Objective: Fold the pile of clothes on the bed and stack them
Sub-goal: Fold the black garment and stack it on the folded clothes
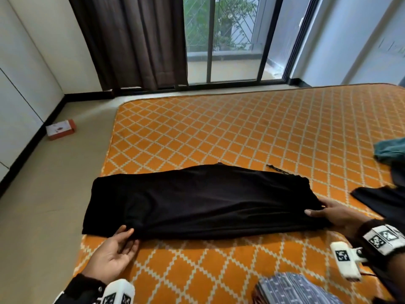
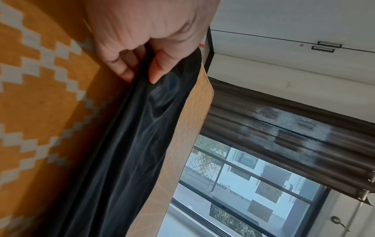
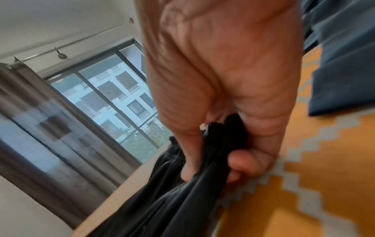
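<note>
Here, black garment (image 1: 203,200) pinched along near edge by left hand (image 1: 116,253) and right hand (image 1: 337,216), fingers (image 2: 156,70) closed on cloth; uneven lift risks skewed fold, slippery layers sliding on bed (image 1: 241,132).

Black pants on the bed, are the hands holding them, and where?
Yes. The left hand pinches the black pants on the near edge toward the leg end; the right hand grips the waist end.
</note>
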The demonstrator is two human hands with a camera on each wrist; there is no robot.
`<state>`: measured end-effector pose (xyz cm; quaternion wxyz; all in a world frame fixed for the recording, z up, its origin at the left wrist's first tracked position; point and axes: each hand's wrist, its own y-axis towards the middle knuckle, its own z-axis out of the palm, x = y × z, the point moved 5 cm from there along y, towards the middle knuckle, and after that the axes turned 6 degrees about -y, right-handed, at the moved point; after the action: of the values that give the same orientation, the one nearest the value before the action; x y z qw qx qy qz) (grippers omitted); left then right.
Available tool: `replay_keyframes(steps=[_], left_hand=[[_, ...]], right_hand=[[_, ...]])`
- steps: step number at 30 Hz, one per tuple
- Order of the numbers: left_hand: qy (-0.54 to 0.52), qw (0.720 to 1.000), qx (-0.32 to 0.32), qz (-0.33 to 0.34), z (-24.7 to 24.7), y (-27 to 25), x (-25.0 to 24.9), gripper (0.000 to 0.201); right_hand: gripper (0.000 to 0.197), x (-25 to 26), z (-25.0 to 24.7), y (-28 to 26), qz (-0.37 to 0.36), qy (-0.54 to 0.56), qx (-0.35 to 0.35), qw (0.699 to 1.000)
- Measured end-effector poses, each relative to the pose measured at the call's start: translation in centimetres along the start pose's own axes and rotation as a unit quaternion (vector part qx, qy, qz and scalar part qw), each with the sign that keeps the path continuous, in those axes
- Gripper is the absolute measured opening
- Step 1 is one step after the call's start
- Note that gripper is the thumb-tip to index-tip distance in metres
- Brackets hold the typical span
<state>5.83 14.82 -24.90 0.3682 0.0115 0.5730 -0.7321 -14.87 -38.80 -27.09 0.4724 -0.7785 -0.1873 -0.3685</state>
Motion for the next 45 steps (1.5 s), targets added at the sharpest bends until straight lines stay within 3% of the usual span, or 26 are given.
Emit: replay_keyframes(steps=[3,5,6,8,10,12,14,15,19,21,24,26,27,29,32,34,35,37,40,45], left_hand=[[0.011,1.0,0.001,-0.007,-0.1,-0.4,0.0,0.028],[0.028,1.0,0.0,-0.007,-0.4,-0.5,0.3,0.028],[0.035,0.999,-0.002,-0.005,-0.5,-0.5,0.4,0.028],[0.043,0.999,-0.006,0.003,-0.9,-0.3,0.3,0.029],[0.056,0.998,-0.014,0.008,-1.2,0.1,0.3,0.031],[0.06,0.998,-0.019,0.011,-1.4,0.5,0.4,0.032],[0.056,0.998,-0.022,0.005,-1.5,0.7,0.5,0.029],[0.05,0.998,-0.023,0.0,-1.6,0.8,0.4,0.027],[0.031,0.999,0.005,-0.025,-0.8,0.5,0.0,0.029],[0.032,0.996,0.037,-0.072,0.0,0.4,-0.1,0.033],[0.028,0.99,0.068,-0.121,0.7,0.5,0.1,0.048],[0.024,0.99,0.075,-0.114,1.1,0.7,0.2,0.033],[0.02,0.992,0.072,-0.105,1.2,0.7,0.3,0.025],[0.013,0.994,0.067,-0.086,1.3,1.0,0.2,0.026],[-0.031,0.993,0.087,-0.074,1.5,1.0,0.0,0.035],[-0.044,0.99,0.113,-0.071,1.6,0.8,-0.2,0.033],[-0.05,0.989,0.125,-0.069,1.5,1.0,-0.3,0.034],[-0.067,0.987,0.135,-0.061,1.2,1.5,-0.9,0.04],[-0.084,0.984,0.151,-0.048,1.0,2.1,-2.6,0.04],[-0.12,0.984,0.13,-0.003,0.1,2.9,-7.2,0.035]], right_hand=[[0.121,-1.3,-1.2,0.2,0.001,-0.011,-0.022,1.0],[0.118,-0.5,-1.9,0.1,0.023,-0.124,-0.105,0.987],[0.111,0.6,-1.8,-0.2,0.031,-0.214,-0.144,0.966],[0.091,3.6,-0.4,-0.7,0.005,-0.435,-0.206,0.877],[0.078,6.9,3.3,-1.8,-0.151,-0.537,-0.231,0.797],[0.071,7.6,7.6,-2.0,-0.275,-0.571,-0.112,0.765],[0.07,4.9,9.6,-1.0,-0.222,-0.618,0.031,0.754],[0.073,3.4,9.5,-0.5,-0.188,-0.631,0.058,0.751],[0.092,1.7,6.7,0.1,-0.148,-0.625,0.009,0.766],[0.103,2.2,6.2,0.0,-0.108,-0.621,0.003,0.776],[0.134,4.5,6.8,-0.6,-0.037,-0.615,0.054,0.786],[0.152,7.3,8.1,-1.3,-0.001,-0.639,0.076,0.766],[0.15,9.1,9.4,-1.6,-0.005,-0.652,0.067,0.755],[0.119,12.9,13.7,-2.9,-0.069,-0.646,0.022,0.76],[0.085,15.7,24.8,-5.6,-0.198,-0.464,0.063,0.861],[0.079,14.4,32.7,-7.3,-0.186,-0.38,0.144,0.895],[0.081,12.8,35.7,-7.7,-0.168,-0.385,0.166,0.892],[0.081,9.0,38.8,-7.0,-0.157,-0.441,0.126,0.875],[0.079,6.5,39.2,-6.4,-0.204,-0.46,0.044,0.863],[0.081,6.6,39.1,-6.4,-0.203,-0.44,0.062,0.873]])
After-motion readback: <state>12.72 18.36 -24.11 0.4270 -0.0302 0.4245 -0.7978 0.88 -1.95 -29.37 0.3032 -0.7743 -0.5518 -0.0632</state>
